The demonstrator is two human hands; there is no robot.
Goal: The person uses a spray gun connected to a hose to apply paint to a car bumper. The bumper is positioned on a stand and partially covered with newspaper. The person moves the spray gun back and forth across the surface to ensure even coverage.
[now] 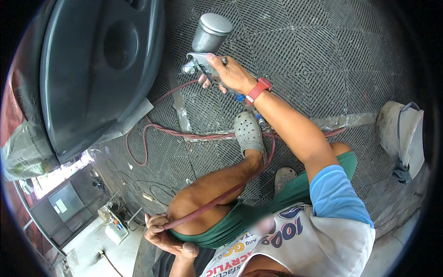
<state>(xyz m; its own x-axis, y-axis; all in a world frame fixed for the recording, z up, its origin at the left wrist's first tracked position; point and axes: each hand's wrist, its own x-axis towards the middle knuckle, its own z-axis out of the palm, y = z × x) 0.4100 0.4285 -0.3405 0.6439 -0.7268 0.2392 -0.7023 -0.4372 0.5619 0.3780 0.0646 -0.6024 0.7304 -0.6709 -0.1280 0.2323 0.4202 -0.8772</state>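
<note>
One silver metal spray gun (pixel 204 58) with one lidded cup (pixel 211 34), two bare hands (pixel 235 76) (pixel 159 236), one red-strapped wristwatch (pixel 263 86), two grey perforated clogs (pixel 248 129) (pixel 285 177), one smooth dark-grey moulded panel (pixel 87 83), one off-white round bucket (pixel 388 124)

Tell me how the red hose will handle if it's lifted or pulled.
The red hose is probably flexible rather than rigid, since it curls into a loop on the textured floor. Pulled, it may straighten readily: the stretch from the left hand runs nearly straight. It might also snag, as strands lie bunched beside the grey clog.
</note>
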